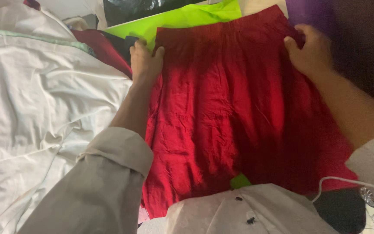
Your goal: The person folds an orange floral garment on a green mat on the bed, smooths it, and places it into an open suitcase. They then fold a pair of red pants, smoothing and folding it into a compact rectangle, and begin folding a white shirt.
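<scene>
Left hand: the left hand (146,60) lies in the upper middle-left of the frame, fingers bent over the top left corner of the red garment (234,108), thumb on the cloth; it pinches that corner.
Right hand: the right hand (310,52) sits at the upper right, fingers curled around the garment's top right corner, gripping it; slightly blurred.
Red garment: spread flat and creased across the middle of the frame, its gathered top edge stretched between the two hands, its lower edge near the bottom centre.
Under the garment: a lime green cloth (182,18) shows above the top edge, and a small green patch peeks out at the bottom edge.
Left side: a rumpled white sheet (35,99) fills the left of the frame, just beside the left forearm; a dark red cloth (102,47) lies between it and the green cloth.
Upper right: a purple cloth (312,13) behind the right hand.
Containers: I cannot make out any.
Bottom right: a white cable (351,180) crosses a dark object.
</scene>
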`<state>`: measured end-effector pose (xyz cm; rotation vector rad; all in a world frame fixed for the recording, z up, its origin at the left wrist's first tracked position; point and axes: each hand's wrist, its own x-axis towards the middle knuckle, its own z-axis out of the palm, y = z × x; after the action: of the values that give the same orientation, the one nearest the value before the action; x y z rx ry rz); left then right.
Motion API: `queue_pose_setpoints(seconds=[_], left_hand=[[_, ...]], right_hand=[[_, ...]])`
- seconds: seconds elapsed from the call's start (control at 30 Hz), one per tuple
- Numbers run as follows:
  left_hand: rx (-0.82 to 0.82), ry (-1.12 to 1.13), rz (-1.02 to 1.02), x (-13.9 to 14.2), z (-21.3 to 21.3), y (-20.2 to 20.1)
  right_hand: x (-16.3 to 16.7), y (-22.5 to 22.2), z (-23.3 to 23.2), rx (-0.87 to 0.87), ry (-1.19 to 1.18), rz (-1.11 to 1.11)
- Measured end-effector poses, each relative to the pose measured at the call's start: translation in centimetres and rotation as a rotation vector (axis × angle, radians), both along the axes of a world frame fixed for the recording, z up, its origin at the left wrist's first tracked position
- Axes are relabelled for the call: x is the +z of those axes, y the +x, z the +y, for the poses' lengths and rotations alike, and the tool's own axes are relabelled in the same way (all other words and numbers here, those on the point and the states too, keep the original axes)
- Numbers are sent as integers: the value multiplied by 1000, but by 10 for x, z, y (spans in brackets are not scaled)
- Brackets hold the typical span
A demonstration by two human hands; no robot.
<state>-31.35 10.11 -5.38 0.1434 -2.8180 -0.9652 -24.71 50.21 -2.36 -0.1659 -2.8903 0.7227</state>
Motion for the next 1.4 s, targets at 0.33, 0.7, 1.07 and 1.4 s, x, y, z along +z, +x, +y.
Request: queue_pose_setpoints(seconds=[0.33, 0.7, 1.07, 1.4], left_hand=[[216, 222, -269, 15, 21, -24], [100, 328, -48, 28, 37, -32], [-54, 657, -157, 43, 108, 9], [-169, 658, -177, 53, 127, 32]], right_hand=[[23, -39, -34, -265, -139, -196], [33, -37, -45, -340, -333, -100], [16, -26, -85, 225, -402, 373], [21, -4, -114, 197, -365, 300]])
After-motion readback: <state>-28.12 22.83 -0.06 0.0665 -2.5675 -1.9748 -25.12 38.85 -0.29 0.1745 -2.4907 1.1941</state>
